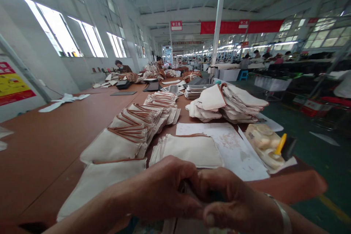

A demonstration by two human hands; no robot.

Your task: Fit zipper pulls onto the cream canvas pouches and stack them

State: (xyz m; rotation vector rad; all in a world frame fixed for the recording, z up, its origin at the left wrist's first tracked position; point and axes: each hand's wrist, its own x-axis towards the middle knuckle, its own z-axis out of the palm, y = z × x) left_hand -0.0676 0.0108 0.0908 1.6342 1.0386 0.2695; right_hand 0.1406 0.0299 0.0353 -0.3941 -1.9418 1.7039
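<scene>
Scraps of white cloth [64, 100] lie far off on the left of the long brown table [41, 153]. Nearer, a cream fabric piece [101, 182] lies flat by the left forearm, its long axis running from the near left corner up toward the right. Beyond it a fanned row of cream pieces with brown piping [137, 124] stretches away up the table, each overlapping the next, the row's long axis pointing away and slightly right.

At the bottom edge the left hand [161, 193] curls inward, its fingers closed against the right hand [233, 204]; the two meet around something small and dark pinched between them, but it is too hidden to tell what it is or which way it points. A metal bangle [282, 214] sits on the right wrist.

Just past the hands lies a flat stack of cream pieces [192, 150], long axis across the table. To its right sits a sheet of white paper [233, 150], smudged in places. Farther back a tall heap of folded cream pieces [227, 104] leans open. At the right edge a pale pad [263, 142] holds a brush with a yellow handle [283, 146], tilted up and to the right.
</scene>
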